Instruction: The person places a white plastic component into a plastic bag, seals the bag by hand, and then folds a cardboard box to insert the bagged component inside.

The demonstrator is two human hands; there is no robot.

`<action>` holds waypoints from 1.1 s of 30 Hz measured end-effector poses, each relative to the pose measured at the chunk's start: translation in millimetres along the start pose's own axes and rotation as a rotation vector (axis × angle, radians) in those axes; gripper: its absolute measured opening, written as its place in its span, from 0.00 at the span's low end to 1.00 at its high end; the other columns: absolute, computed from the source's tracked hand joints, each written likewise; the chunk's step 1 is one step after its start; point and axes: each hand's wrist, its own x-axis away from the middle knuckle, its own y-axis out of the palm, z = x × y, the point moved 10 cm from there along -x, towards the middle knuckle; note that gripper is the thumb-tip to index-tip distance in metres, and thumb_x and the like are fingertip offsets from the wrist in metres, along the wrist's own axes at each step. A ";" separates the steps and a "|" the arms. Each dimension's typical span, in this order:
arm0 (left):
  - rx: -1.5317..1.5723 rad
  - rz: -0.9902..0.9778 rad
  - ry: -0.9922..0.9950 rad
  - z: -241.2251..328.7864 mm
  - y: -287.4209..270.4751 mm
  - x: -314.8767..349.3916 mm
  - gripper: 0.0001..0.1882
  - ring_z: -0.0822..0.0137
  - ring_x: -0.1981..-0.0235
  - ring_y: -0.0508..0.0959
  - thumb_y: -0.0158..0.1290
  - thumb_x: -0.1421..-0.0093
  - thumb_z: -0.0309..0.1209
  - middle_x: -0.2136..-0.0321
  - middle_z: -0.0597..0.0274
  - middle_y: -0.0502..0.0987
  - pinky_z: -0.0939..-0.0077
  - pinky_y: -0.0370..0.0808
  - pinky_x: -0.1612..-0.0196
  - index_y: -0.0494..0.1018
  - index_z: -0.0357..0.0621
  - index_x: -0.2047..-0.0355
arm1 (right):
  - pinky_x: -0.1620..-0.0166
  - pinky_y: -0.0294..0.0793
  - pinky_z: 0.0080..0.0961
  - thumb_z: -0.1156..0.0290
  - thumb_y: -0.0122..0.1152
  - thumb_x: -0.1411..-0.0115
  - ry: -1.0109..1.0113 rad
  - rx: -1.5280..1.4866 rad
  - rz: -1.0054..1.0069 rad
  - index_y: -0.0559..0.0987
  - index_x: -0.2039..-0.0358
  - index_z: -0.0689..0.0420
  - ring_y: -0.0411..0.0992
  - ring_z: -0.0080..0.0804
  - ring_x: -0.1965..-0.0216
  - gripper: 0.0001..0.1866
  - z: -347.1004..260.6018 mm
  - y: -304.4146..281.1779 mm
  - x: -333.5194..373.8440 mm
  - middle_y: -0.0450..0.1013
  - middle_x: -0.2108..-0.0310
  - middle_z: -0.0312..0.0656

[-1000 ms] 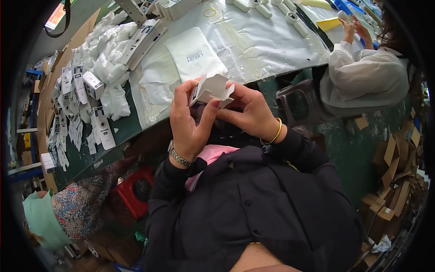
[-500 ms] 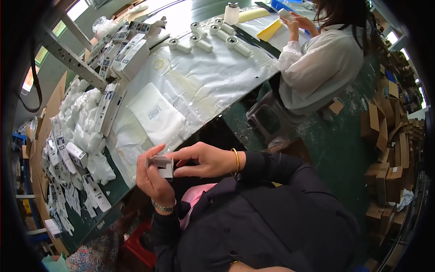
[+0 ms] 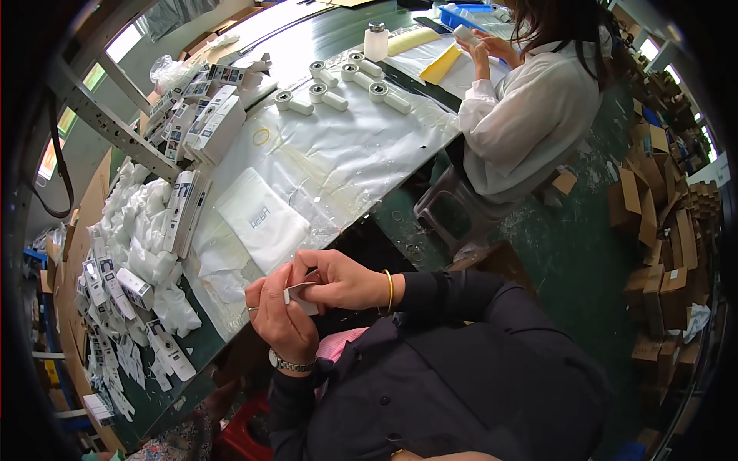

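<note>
Head view: our left hand and right hand are together, fingers curled on a white box between them, near the bench edge and pouch

Daylight comes from the windows at upper left; strong glare whitens the upper middle of the view, with softer sheen on the plastic sheet. Fisheye distortion bends straight edges toward a black, softly blurred rim.
</note>
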 end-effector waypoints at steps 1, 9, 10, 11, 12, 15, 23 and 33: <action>0.000 -0.043 0.019 1.7 3.5 -1.3 0.21 0.45 0.55 0.81 0.49 0.36 0.27 0.51 0.44 0.83 0.55 0.77 0.47 0.77 0.30 0.46 | 0.72 0.73 0.17 0.75 0.61 0.30 0.011 0.013 0.024 0.74 0.59 0.58 0.74 0.18 0.75 0.04 0.2 -4.7 0.8 0.78 0.68 0.37; 0.184 -0.134 0.038 -2.7 16.8 7.3 0.43 0.45 0.54 0.80 0.73 0.50 0.28 0.46 0.46 0.77 0.55 0.76 0.50 0.64 0.42 0.36 | 0.76 0.70 0.16 0.77 0.62 0.35 0.090 -0.015 0.186 0.75 0.61 0.59 0.74 0.17 0.78 0.04 -15.6 -37.9 8.1 0.77 0.71 0.35; 0.207 -0.152 0.070 -5.0 19.3 13.4 0.46 0.46 0.55 0.80 0.76 0.53 0.28 0.46 0.47 0.76 0.55 0.76 0.51 0.62 0.44 0.36 | 0.75 0.69 0.16 0.77 0.62 0.35 0.118 0.000 0.181 0.76 0.61 0.59 0.73 0.17 0.78 0.04 -13.9 -38.7 8.9 0.77 0.70 0.34; 0.206 -0.152 0.069 -6.4 20.4 15.3 0.46 0.46 0.55 0.80 0.76 0.53 0.28 0.46 0.47 0.76 0.55 0.76 0.51 0.62 0.44 0.36 | 0.75 0.69 0.16 0.78 0.62 0.35 0.146 0.016 0.177 0.76 0.62 0.58 0.73 0.16 0.78 0.04 -11.2 -38.9 9.8 0.76 0.69 0.34; 0.189 -0.164 0.065 -7.3 22.5 16.6 0.44 0.46 0.56 0.80 0.75 0.52 0.28 0.48 0.47 0.76 0.55 0.76 0.53 0.63 0.45 0.38 | 0.75 0.69 0.16 0.78 0.62 0.35 0.147 0.016 0.176 0.76 0.62 0.58 0.73 0.16 0.78 0.04 -11.0 -37.9 9.9 0.76 0.69 0.34; 0.153 -0.189 0.057 -9.7 24.7 19.8 0.39 0.46 0.58 0.80 0.73 0.51 0.29 0.51 0.48 0.76 0.55 0.75 0.58 0.65 0.48 0.42 | 0.80 0.66 0.16 0.77 0.63 0.37 0.171 -0.014 0.219 0.75 0.64 0.59 0.72 0.16 0.81 0.04 -10.0 -37.0 11.9 0.77 0.72 0.35; 0.008 -0.268 0.045 -10.6 28.8 22.6 0.37 0.45 0.63 0.79 0.71 0.56 0.30 0.57 0.51 0.75 0.56 0.74 0.66 0.65 0.47 0.46 | 0.77 0.66 0.15 0.77 0.63 0.37 0.161 -0.025 0.193 0.75 0.64 0.57 0.71 0.15 0.80 0.04 -8.2 -28.9 11.0 0.75 0.71 0.32; 0.112 -0.237 -0.163 -28.1 30.6 23.2 0.33 0.41 0.65 0.79 0.71 0.50 0.31 0.61 0.49 0.76 0.52 0.76 0.64 0.63 0.43 0.49 | 0.59 0.78 0.27 0.72 0.69 0.34 -0.374 0.908 0.157 0.77 0.52 0.60 0.79 0.37 0.62 0.13 -54.2 0.2 20.4 0.78 0.58 0.43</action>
